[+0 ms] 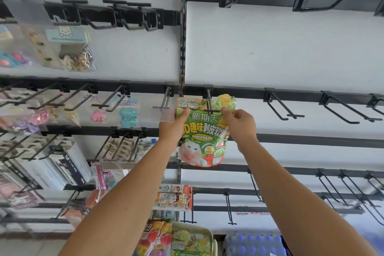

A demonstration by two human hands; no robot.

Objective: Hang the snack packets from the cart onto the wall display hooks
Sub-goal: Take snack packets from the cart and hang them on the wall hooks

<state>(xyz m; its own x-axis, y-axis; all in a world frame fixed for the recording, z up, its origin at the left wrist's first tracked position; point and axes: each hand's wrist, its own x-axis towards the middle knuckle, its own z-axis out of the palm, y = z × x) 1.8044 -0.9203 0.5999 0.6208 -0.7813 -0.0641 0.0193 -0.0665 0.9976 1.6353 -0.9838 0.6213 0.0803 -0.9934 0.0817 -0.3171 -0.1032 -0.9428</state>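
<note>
At centre frame, your left hand (173, 125) and right hand (239, 123) pinch the top corners of a green snack packet (202, 131), raised against a wall hook (209, 102) and seemingly being threaded on. More packets wait in the cart (209, 235) at bottom centre; rows of hooks at right stand bare, so most hanging remains.

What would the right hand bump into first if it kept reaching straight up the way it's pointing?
Most likely the black display hook directly above the right hand, then the rail it hangs from. The hand pinches the green snack packet just under the hook; depth is hard to judge.
</note>
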